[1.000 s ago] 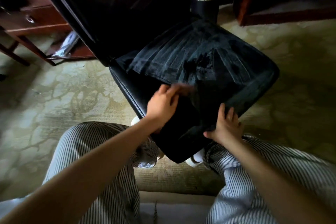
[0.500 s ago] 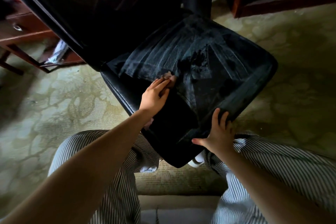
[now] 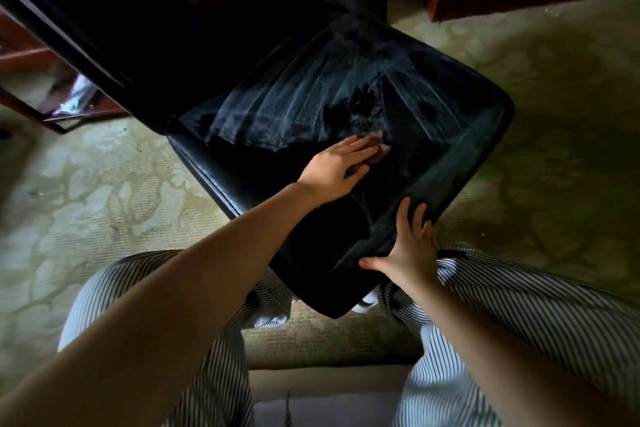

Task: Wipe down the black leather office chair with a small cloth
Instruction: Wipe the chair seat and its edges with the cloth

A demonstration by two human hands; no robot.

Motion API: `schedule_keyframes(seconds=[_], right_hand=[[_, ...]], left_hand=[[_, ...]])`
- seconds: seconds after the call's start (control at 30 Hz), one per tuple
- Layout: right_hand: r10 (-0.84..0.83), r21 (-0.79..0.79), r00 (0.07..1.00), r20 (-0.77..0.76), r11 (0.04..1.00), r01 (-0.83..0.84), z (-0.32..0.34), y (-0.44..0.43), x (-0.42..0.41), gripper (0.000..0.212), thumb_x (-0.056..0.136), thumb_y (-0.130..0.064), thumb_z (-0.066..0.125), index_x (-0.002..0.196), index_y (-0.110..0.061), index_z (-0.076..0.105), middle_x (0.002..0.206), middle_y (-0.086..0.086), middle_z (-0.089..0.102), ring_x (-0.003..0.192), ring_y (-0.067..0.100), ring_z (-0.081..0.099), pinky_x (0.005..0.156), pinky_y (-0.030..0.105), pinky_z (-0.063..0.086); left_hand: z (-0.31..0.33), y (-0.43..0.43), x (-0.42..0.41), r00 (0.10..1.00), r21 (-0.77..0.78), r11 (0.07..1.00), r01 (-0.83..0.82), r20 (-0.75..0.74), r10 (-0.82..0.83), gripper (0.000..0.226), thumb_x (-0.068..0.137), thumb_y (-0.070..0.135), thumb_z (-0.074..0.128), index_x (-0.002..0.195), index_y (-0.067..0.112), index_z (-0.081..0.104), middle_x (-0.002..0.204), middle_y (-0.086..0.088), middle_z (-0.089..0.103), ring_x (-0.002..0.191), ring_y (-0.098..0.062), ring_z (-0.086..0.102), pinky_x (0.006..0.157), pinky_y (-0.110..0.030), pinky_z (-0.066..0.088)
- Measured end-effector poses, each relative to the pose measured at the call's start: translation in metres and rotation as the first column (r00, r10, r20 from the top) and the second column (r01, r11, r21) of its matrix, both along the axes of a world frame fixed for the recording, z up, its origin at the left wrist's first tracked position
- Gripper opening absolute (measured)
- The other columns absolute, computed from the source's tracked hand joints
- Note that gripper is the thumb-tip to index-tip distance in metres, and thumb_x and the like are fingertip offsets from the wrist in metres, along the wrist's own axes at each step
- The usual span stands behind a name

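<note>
Chair (image 3: pixel 346 107), on the carpet (image 3: pixel 104 184) close in front, is looking only partly wiped, dust streaking its far seat, the left hand (image 3: pixel 337 166) pressing the cloth (image 3: pixel 381 146) with flat, close fingers, the right hand (image 3: pixel 412 250) bracing its near edge, fingers spread.

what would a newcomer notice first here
The black chair seat fills the middle, its far half streaked with pale dust, the near part darker. The left hand presses a small cloth at mid-seat, while the right hand rests on the seat's near edge.
</note>
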State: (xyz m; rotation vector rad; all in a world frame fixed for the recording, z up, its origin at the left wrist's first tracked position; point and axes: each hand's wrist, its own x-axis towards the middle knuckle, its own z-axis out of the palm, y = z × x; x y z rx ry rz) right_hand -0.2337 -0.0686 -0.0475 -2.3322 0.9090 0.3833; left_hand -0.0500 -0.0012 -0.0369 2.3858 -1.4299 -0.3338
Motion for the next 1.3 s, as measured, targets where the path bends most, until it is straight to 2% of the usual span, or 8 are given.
schedule_keyframes(seconds=[0.1,0.27,0.53,0.7,0.87,1.03,1.2,1.3], right_hand=[[-0.002,0.026,1.000,-0.002,1.000,0.002,-0.001,-0.005,0.000,0.129,0.064,-0.053,0.078,0.148,-0.019,-0.013,0.155,0.015,-0.016,0.143,0.038,-0.001,0.117,0.043,0.004],[0.024,-0.030,0.999,-0.026,0.999,-0.025,-0.001,-0.009,-0.001,0.128,0.066,-0.057,0.074,0.148,-0.018,-0.015,0.156,0.014,-0.015,0.144,0.036,0.000,0.117,0.044,0.007],[0.029,-0.064,1.000,-0.006,0.998,-0.029,0.000,-0.005,-0.002,0.130,0.064,-0.055,0.076,0.148,-0.016,-0.014,0.156,0.017,-0.010,0.142,0.038,0.006,0.115,0.047,0.015],[0.021,-0.027,1.000,0.008,0.999,-0.021,0.001,-0.007,-0.005,0.132,0.061,-0.056,0.077,0.148,-0.020,-0.016,0.156,0.015,-0.011,0.143,0.036,0.004,0.115,0.048,0.015],[0.056,-0.046,0.998,0.000,0.997,-0.056,0.007,-0.013,-0.010,0.127,0.063,-0.064,0.071,0.149,-0.022,-0.013,0.157,0.011,-0.011,0.143,0.034,0.007,0.114,0.047,0.016],[-0.058,0.002,0.998,0.033,0.998,0.058,0.010,-0.019,-0.012,0.124,0.065,-0.063,0.071,0.149,-0.022,-0.012,0.158,0.008,-0.007,0.143,0.032,0.009,0.114,0.047,0.014],[-0.053,0.006,0.998,-0.020,0.999,0.053,0.004,-0.019,-0.013,0.128,0.065,-0.065,0.070,0.148,-0.018,-0.015,0.157,0.009,-0.010,0.144,0.029,0.006,0.114,0.046,0.014],[-0.049,0.018,0.999,-0.012,0.999,0.049,-0.001,-0.020,-0.012,0.128,0.064,-0.064,0.071,0.148,-0.018,-0.014,0.157,0.008,-0.012,0.145,0.028,0.006,0.113,0.046,0.014]], left_hand=[[0.000,-0.006,-0.003,0.999,-0.041,0.999,0.028,-0.025,-0.029,0.043,0.095,0.019,0.050,0.137,0.021,0.044,0.147,0.000,0.037,0.139,-0.016,0.026,0.111,-0.019,0.012],[-0.004,0.017,-0.014,0.987,-0.123,0.979,0.160,-0.008,-0.162,0.037,0.090,0.013,0.056,0.127,0.016,0.056,0.136,-0.003,0.051,0.133,-0.020,0.039,0.111,-0.025,0.024],[-0.007,0.073,-0.045,0.949,-0.167,0.938,0.303,-0.039,-0.313,0.032,0.090,0.024,0.050,0.115,0.013,0.065,0.123,-0.005,0.063,0.124,-0.021,0.049,0.106,-0.033,0.038],[-0.004,0.100,-0.053,0.900,-0.155,0.899,0.409,-0.091,-0.425,0.026,0.090,0.019,0.052,0.109,0.012,0.068,0.120,-0.005,0.064,0.123,-0.016,0.047,0.106,-0.025,0.035],[0.014,0.070,-0.038,0.930,-0.202,0.942,0.267,-0.200,-0.307,0.031,0.090,0.023,0.048,0.107,0.008,0.068,0.113,-0.009,0.066,0.112,-0.012,0.052,0.101,-0.019,0.036],[0.025,-0.003,-0.011,0.993,-0.240,0.970,0.029,-0.101,-0.055,0.033,0.091,0.017,0.049,0.120,0.009,0.062,0.125,-0.011,0.059,0.119,-0.024,0.052,0.104,-0.029,0.036],[0.016,-0.060,-0.003,0.986,-0.080,0.983,0.166,-0.021,-0.168,0.034,0.093,0.015,0.050,0.126,0.010,0.057,0.134,-0.014,0.052,0.125,-0.029,0.046,0.106,-0.028,0.030],[0.003,-0.063,-0.008,0.992,-0.029,0.993,0.115,-0.040,-0.116,0.037,0.094,0.021,0.050,0.131,0.022,0.053,0.142,-0.003,0.045,0.134,-0.021,0.036,0.110,-0.030,0.027]])
